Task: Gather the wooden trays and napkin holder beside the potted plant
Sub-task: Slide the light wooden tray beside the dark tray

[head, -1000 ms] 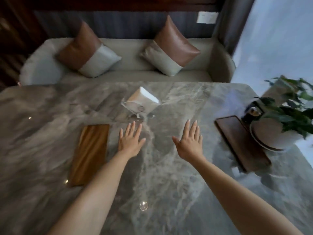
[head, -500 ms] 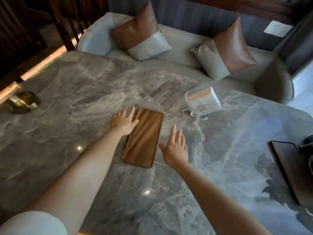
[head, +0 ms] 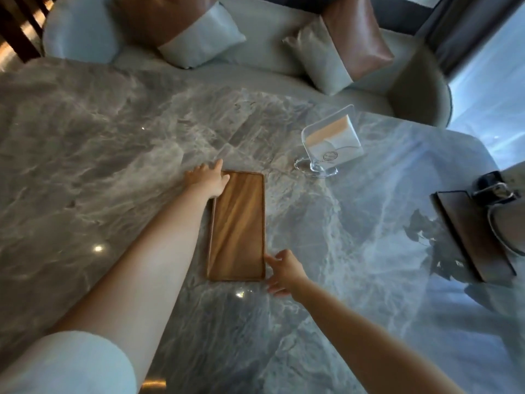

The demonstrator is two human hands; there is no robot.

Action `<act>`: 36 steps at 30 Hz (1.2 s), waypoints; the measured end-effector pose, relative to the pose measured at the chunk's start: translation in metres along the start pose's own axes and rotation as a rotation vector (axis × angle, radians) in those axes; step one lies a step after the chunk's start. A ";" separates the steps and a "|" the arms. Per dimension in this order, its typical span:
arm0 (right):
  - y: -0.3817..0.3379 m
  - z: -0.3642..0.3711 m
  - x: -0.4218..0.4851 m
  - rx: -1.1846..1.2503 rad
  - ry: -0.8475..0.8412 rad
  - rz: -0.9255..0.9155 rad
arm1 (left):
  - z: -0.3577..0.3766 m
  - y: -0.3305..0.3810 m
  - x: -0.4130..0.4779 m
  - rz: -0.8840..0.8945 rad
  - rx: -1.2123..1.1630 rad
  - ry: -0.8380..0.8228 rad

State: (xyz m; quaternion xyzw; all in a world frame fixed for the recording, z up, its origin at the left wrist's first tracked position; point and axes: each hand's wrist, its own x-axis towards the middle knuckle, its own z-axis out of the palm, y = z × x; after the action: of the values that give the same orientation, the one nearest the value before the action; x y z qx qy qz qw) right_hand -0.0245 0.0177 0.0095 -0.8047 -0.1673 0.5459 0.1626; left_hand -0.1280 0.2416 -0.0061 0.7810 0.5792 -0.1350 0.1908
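A light wooden tray [head: 237, 226] lies flat on the marble table [head: 99, 155], lengthwise away from me. My left hand [head: 207, 180] touches its far left corner, fingers spread. My right hand [head: 284, 270] is at its near right corner, thumb against the rim, fingers apart. Neither hand has closed around the tray. A clear napkin holder [head: 331, 143] with white napkins stands beyond the tray to the right. A dark wooden tray [head: 471, 231] lies at the right edge beside the white plant pot [head: 508, 223], which is cut off by the frame.
A grey sofa [head: 270, 66] with two brown-and-grey cushions runs along the table's far side. A small dark object [head: 491, 186] sits at the far end of the dark tray. A window lights the right side.
The view has swung left and closer to the light tray. My left hand moved to its far left corner and my right hand dropped to its near right corner.
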 end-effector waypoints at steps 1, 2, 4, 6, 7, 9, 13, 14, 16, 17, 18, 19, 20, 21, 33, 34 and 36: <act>0.002 0.002 0.002 0.025 0.000 0.019 | 0.000 0.002 0.003 0.004 0.007 -0.003; 0.004 0.004 0.004 0.047 0.003 0.027 | -0.001 0.003 0.006 0.006 0.016 -0.008; 0.006 0.011 0.005 0.090 0.021 0.031 | -0.002 0.006 0.010 0.012 0.035 -0.027; 0.008 0.018 0.008 0.133 0.057 0.034 | -0.002 0.006 0.013 0.022 0.047 -0.047; 0.008 0.020 0.009 0.152 0.072 0.036 | -0.002 0.006 0.014 0.024 0.044 -0.055; 0.010 0.024 0.011 0.152 0.099 0.031 | 0.000 0.006 0.016 0.025 0.019 -0.067; 0.010 0.026 0.013 0.131 0.145 0.013 | 0.007 0.011 0.015 0.048 -0.044 -0.038; 0.010 0.026 0.011 0.145 0.142 0.013 | 0.009 0.013 0.015 0.045 -0.055 -0.033; 0.012 0.024 0.009 0.177 0.141 0.023 | 0.011 0.016 0.014 0.029 -0.085 -0.029; 0.014 0.021 0.008 0.193 0.144 0.025 | 0.012 0.017 0.014 0.021 -0.094 -0.026; 0.017 0.017 0.008 0.206 0.149 0.024 | 0.014 0.017 0.013 0.014 -0.095 -0.020; 0.020 0.012 0.008 0.219 0.159 0.021 | 0.015 0.017 0.012 0.004 -0.094 -0.014; 0.022 0.006 0.009 0.232 0.174 0.019 | 0.017 0.018 0.011 -0.009 -0.101 -0.008; 0.025 0.000 0.009 0.242 0.190 0.016 | 0.018 0.019 0.010 -0.022 -0.116 -0.003; 0.078 -0.121 0.006 0.309 0.339 -0.071 | 0.018 0.135 -0.014 0.040 -0.154 0.032; 0.084 -0.133 0.006 0.304 0.357 -0.074 | 0.019 0.148 -0.016 0.058 -0.134 0.029; 0.097 -0.160 0.006 0.311 0.390 -0.073 | 0.022 0.178 -0.017 0.089 -0.102 0.024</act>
State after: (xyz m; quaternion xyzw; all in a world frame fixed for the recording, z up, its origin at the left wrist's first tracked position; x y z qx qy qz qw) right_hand 0.1363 -0.0788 0.0176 -0.8537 -0.0755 0.3930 0.3331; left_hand 0.0369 0.1713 0.0068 0.7969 0.5521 -0.0873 0.2292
